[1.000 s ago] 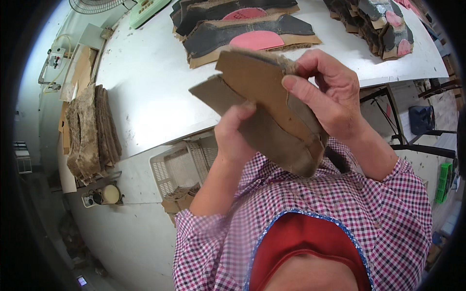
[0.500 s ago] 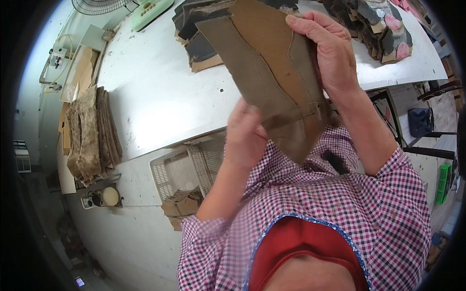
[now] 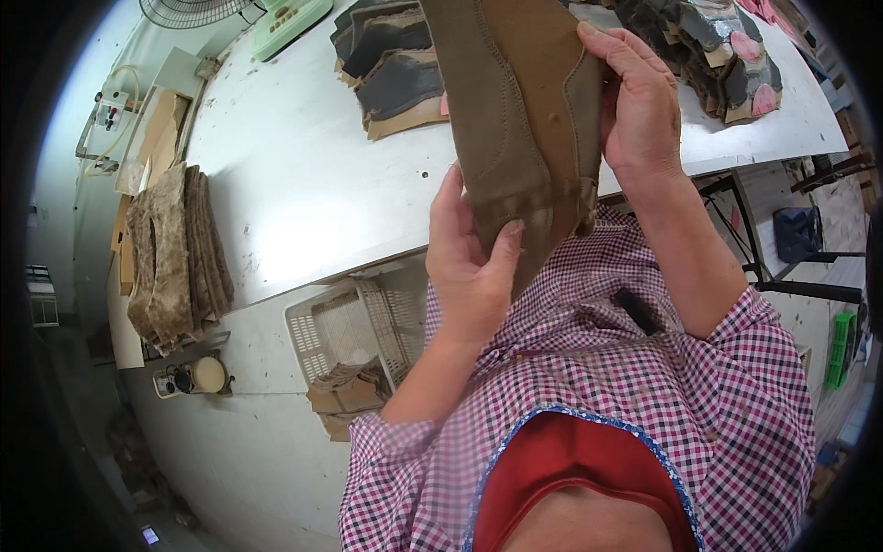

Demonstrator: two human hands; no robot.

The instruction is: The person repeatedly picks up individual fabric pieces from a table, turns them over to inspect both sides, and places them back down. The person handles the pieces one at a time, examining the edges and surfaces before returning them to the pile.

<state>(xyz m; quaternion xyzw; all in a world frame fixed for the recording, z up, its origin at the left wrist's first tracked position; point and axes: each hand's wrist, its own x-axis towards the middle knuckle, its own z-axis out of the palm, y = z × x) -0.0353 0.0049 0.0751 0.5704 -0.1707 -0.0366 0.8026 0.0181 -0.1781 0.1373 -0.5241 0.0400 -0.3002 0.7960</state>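
Note:
A flat stitched piece of brown and olive leather or fabric, shaped like a boot upper, is held up between my hands over the table's near edge. My left hand grips its lower left part, thumb on the facing side and fingers behind. At its upper right edge, my right hand pinches it with the thumb in front. Seam lines run along its length, and its top end passes out of view. Behind it lies a stack of dark grey and tan pieces.
The white table carries furry brown pieces at its left end and another dark stack with pink patches at the right. A green scale-like device and a fan are behind. Below sits a white plastic basket beside brown pieces.
My left hand, blurred near the piece's edge before, now grips its lower part. The piece has turned more upright, showing more of the grey stack behind. My right hand keeps its hold.

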